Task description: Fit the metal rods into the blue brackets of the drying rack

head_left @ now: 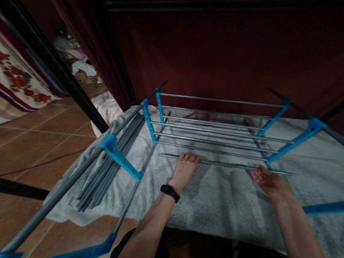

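Note:
A thin grey metal rod [225,163] lies across in front of me, low over the grey blanket [219,204]. My left hand [187,165], with a black band on its wrist, is closed over the rod left of its middle. Closer to the rod's right end, my right hand [265,177] grips it between thumb and fingers. Just beyond is a rack frame of grey tubes with blue plastic brackets [149,121]. Several crossbars [216,121] span between its left and right brackets. Both ends of the held rod stick out free of the brackets.
A bundle of loose grey rods [109,165] lies on the blanket at left. Another blue bracket [122,158] stands beside it. Dark posts [57,70] rise at left, and a dark red curtain [213,54] hangs behind. Tiled floor [42,143] shows at left.

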